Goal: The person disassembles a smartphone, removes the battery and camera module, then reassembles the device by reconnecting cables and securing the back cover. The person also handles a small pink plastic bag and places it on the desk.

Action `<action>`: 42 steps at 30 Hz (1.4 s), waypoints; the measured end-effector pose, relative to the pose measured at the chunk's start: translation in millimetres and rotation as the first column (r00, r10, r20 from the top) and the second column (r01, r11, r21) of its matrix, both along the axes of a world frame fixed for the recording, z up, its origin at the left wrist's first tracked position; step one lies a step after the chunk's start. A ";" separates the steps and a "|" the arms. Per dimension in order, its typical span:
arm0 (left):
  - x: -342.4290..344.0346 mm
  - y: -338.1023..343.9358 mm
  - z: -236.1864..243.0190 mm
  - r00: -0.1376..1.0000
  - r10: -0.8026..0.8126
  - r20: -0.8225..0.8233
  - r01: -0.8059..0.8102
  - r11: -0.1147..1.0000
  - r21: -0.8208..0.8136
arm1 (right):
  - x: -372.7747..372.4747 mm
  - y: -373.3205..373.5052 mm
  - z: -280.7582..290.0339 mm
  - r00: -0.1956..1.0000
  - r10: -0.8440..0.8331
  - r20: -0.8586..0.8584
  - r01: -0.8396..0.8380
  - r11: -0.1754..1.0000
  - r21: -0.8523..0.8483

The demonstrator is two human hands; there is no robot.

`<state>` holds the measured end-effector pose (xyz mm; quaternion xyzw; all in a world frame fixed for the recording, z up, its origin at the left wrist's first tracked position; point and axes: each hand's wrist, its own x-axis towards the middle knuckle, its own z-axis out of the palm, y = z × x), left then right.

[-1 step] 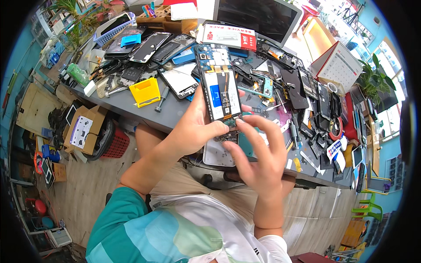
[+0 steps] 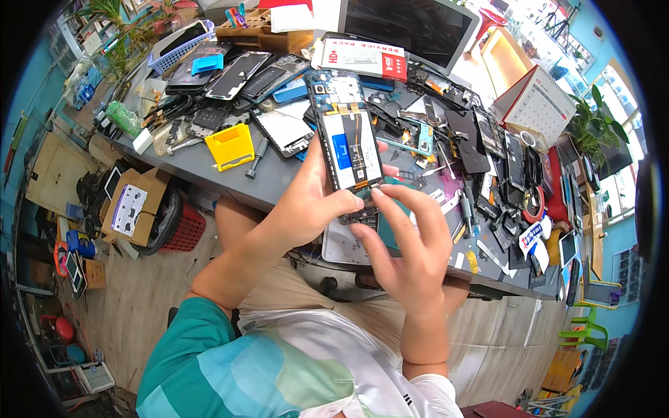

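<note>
An opened smartphone (image 2: 357,150) with its back off stands tilted over the table's front edge. Its upper circuit board, white battery with a blue label, flat cables and small lower board are exposed. My left hand (image 2: 310,198) is closed around its lower part, with the thumb on the front and some fingertips showing past the right edge. The index fingertip of my right hand (image 2: 411,244) touches the lower board, and the thumb is at the bottom edge. Below the phone, a pale flat panel (image 2: 336,245) is partly hidden by my hands.
Phone frames and parts crowd the grey table (image 2: 240,182). A yellow plastic tray (image 2: 230,146) and a screwdriver (image 2: 258,159) lie left. A red-and-white box (image 2: 364,57) and monitor (image 2: 411,28) stand behind. At right are a calendar (image 2: 535,101) and red tape roll (image 2: 534,204).
The phone's top has tipped slightly left and its bottom end has shifted a little. My right hand has moved slightly left with its fingertips at the phone's lower end.
</note>
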<state>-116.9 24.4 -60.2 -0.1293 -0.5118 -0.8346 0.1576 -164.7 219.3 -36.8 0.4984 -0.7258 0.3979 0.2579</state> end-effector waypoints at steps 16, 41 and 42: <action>-0.2 6.0 8.4 0.951 0.306 -0.039 -0.307 0.932 -0.194 | 6.2 -20.0 -17.3 0.993 -0.069 0.098 0.085 0.982 -0.169; 13.5 -45.1 12.9 0.956 0.290 0.033 -0.287 0.955 -0.080 | -17.1 -21.9 -5.8 0.925 0.075 0.372 0.034 0.960 -0.276; 13.0 -41.5 13.5 0.950 0.309 0.047 -0.305 0.950 -0.071 | -21.0 -11.9 -5.7 0.951 -0.038 0.306 0.106 0.973 -0.207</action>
